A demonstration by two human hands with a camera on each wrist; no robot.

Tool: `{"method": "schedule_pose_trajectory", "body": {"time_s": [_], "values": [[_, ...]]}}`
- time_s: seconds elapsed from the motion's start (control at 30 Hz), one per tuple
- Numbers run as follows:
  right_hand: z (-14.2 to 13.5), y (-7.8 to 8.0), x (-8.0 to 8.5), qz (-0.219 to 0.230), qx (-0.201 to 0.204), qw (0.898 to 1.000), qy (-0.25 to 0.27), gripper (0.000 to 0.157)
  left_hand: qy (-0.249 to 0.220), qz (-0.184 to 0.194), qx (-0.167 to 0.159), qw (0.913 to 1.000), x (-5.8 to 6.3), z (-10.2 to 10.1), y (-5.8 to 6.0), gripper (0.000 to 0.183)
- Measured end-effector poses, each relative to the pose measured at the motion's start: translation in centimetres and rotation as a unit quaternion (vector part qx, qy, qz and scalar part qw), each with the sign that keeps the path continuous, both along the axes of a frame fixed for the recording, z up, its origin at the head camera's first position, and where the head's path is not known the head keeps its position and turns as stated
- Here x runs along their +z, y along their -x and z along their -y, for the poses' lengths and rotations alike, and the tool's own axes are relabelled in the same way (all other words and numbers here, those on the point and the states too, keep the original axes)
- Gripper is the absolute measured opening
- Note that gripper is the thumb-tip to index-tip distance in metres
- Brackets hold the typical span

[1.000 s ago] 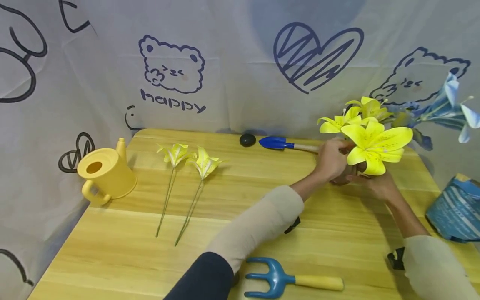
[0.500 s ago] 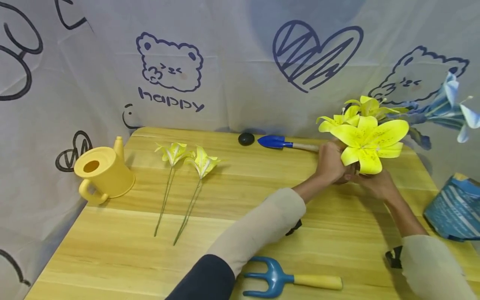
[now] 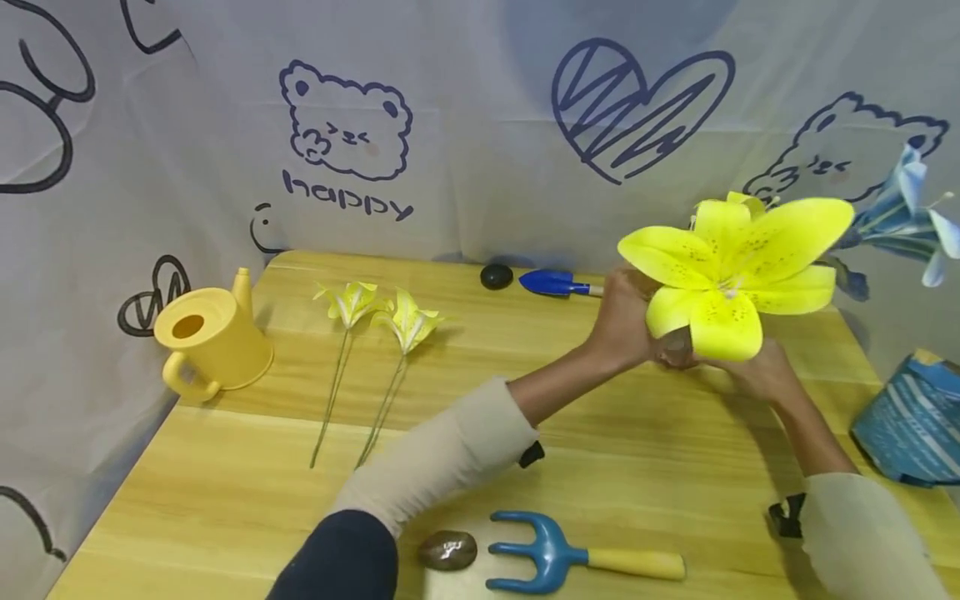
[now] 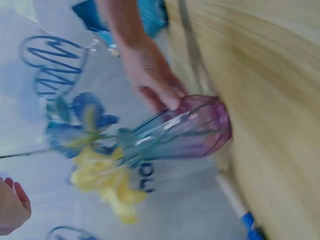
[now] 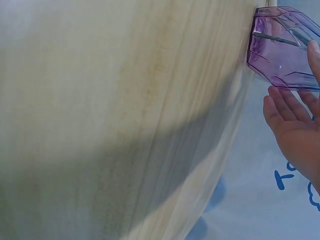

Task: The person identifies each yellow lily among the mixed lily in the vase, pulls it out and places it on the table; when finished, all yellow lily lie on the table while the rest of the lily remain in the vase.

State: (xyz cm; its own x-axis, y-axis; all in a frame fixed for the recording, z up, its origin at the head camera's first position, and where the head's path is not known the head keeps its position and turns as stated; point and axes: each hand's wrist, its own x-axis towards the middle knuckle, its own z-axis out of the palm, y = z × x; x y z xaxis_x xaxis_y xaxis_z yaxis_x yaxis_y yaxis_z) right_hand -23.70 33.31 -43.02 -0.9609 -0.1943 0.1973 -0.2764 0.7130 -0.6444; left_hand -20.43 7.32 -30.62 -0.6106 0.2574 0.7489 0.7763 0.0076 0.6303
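The likeliest trouble is the big yellow lily (image 3: 723, 279) fouling the blue flowers (image 4: 82, 117) crowding the mouth of the vase (image 4: 192, 137), which stands just past three o'clock in the head view on the worktop (image 3: 247, 475); an off-line push on the stem (image 4: 25, 153) could tip it should the right hand (image 4: 147, 75) slacken. The bloom also seems to mask the opening from above, inviting a miss. The right hand, angled in from half past four, holds the vase between thumb and fingers. The left hand (image 3: 626, 321), extended from eight o'clock, appears to pinch the stem, its fingertips largely hidden.
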Motion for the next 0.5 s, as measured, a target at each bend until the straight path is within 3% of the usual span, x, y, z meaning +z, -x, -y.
{"method": "schedule_pose_trajectory", "body": {"time_s": [0.07,0.13,0.2,0.27,0.37,0.5], "values": [[-0.3,-0.1,-0.3,0.042,-0.029,0.999,-0.012,0.046,-0.02,0.008,-0.02,0.9996,0.5,2.1,-0.9,0.026],[-0.3,0.0,-0.3,0.075,-0.027,0.997,0.005,0.06,-0.021,0.015,-0.017,0.9995,0.6,4.3,-1.7,0.026],[-0.2,0.0,0.0,0.095,-0.025,0.995,0.015,0.069,-0.028,0.058,-0.019,0.9977,0.4,6.7,-2.5,0.026],[0.2,-0.2,0.5,0.098,-0.022,0.995,0.006,0.073,-0.015,0.111,0.002,0.9937,-0.2,8.9,-2.9,0.021],[0.4,-0.2,0.7,0.105,-0.023,0.994,-0.002,0.075,0.043,0.198,0.058,0.9775,-1.7,12.1,-2.9,0.017],[0.4,-0.2,0.8,0.107,-0.022,0.994,-0.005,0.075,0.158,0.252,0.126,0.9464,-4.3,15.8,-1.8,0.01]]}}
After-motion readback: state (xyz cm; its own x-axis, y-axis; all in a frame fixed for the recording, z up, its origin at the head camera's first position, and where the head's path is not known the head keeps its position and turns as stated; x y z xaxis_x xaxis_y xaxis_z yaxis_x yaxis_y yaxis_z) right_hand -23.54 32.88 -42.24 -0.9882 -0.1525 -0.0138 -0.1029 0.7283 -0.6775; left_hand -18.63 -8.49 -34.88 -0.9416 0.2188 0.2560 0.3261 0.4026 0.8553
